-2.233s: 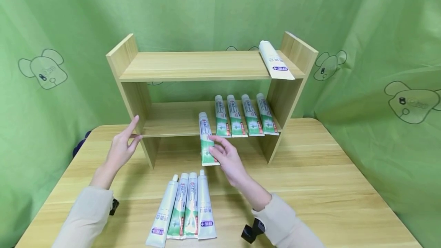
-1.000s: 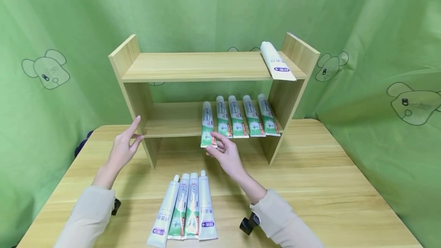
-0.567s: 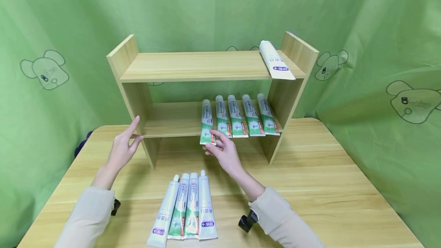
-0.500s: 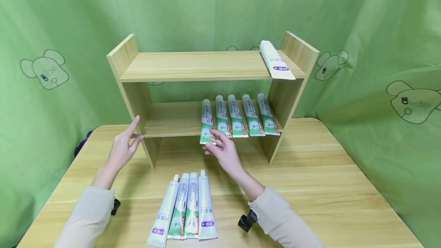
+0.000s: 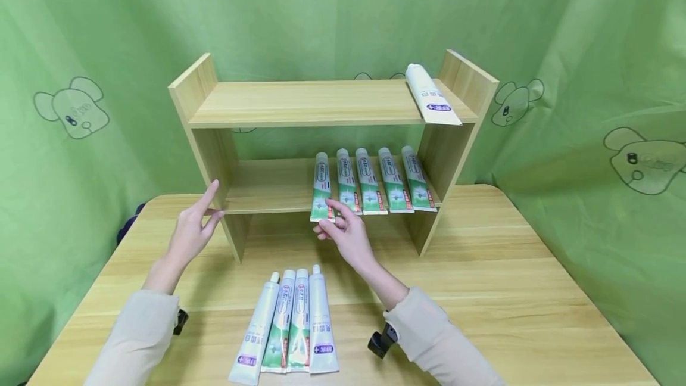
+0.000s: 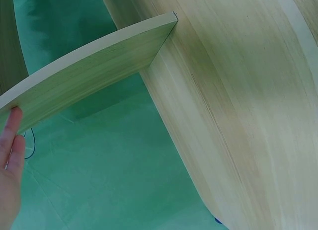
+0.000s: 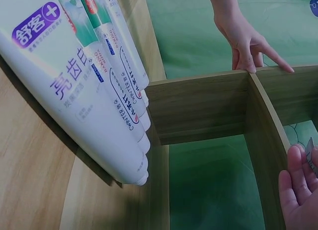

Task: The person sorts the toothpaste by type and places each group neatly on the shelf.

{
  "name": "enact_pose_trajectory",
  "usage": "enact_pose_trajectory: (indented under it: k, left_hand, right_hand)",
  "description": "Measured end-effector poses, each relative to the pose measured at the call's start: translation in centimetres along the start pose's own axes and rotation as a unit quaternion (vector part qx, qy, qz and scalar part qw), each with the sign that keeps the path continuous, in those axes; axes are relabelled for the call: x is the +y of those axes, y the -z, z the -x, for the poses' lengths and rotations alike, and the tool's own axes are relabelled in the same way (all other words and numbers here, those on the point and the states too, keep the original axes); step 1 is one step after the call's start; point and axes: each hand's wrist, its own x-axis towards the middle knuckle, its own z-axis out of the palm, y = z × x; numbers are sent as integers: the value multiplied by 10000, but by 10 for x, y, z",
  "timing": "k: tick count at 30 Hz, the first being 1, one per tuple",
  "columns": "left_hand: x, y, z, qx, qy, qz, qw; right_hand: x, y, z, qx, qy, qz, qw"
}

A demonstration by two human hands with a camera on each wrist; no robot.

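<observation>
The right hand (image 5: pixel 351 240) pinches the flat end of a green-and-white tube (image 5: pixel 321 186), which juts past the front edge of the rack's (image 5: pixel 305 103) middle shelf, left of four matching tubes (image 5: pixel 369 183). The left hand (image 5: pixel 190 231), index finger extended and holding nothing, touches the rack's left side at that shelf. A white tube (image 5: pixel 430 97) lies at the rack's top right; four more tubes (image 5: pixel 298 320) lie on the bench (image 5: pixel 509 290) before the rack, caps toward it.

A staged tabletop set-up, it seems: green curtain (image 5: pixel 278 16) (with cartoon animal heads (image 5: pixel 79 117)) behind and beside a wooden table (image 5: pixel 482 279)
</observation>
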Motion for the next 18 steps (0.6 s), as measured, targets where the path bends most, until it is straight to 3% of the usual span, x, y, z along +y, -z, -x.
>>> enact_pose_trajectory:
  k: [18]
  left_hand:
    - [0,0,0,-16,-31,24,10000]
  right_hand:
    - [-1,1,-5,109,-40,372,9992]
